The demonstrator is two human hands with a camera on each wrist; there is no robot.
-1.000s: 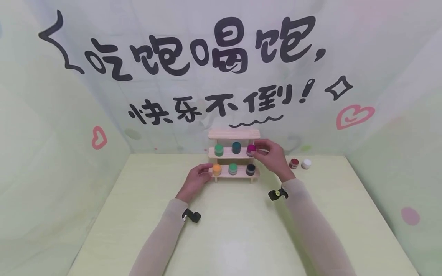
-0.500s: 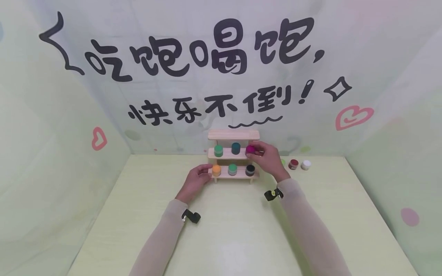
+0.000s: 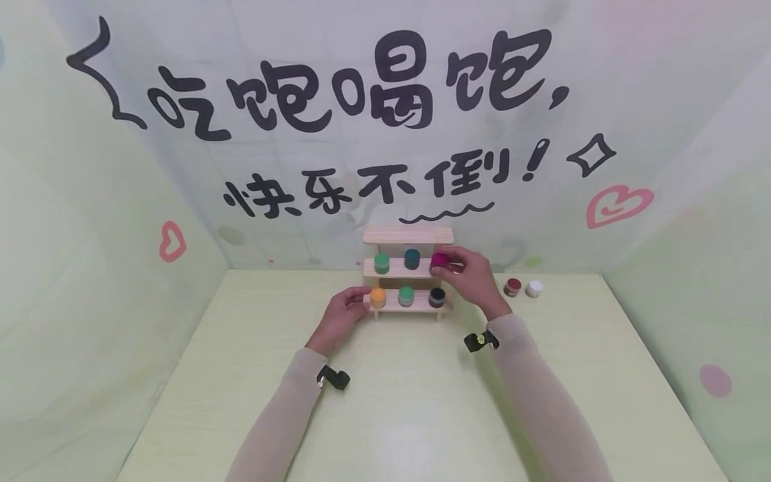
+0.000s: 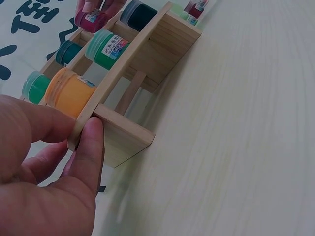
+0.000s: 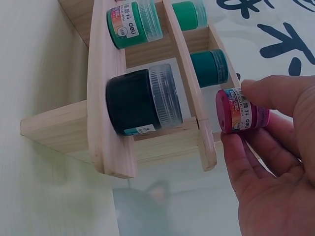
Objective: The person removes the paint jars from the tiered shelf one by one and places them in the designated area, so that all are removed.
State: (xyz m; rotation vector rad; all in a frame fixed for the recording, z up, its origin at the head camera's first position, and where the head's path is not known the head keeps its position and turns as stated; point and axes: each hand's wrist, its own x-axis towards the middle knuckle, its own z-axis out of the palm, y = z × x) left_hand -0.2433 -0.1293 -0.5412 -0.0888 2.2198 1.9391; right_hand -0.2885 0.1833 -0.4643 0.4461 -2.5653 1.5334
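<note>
A small wooden shelf rack (image 3: 408,235) stands at the back of the table. My left hand (image 3: 342,318) pinches the left end of its lower shelf, thumb below and fingers above, beside the orange jar (image 4: 69,93). My right hand (image 5: 275,132) grips a magenta jar (image 5: 242,110) between thumb and fingers, just off the right end of the middle shelf. The middle shelf also bears a green jar (image 3: 382,263) and a teal jar (image 3: 412,259). On the lower shelf are the orange jar, a green jar (image 3: 406,296) and a black jar (image 3: 437,298).
A dark red jar (image 3: 513,287) and a white jar (image 3: 534,288) stand on the table (image 3: 397,402) right of the rack. A printed cloth (image 3: 271,147) hangs behind, with side cloths at left and right.
My right hand has shifted slightly with the magenta jar, which now shows tilted near the middle shelf's right end. My left hand stays on the rack.
</note>
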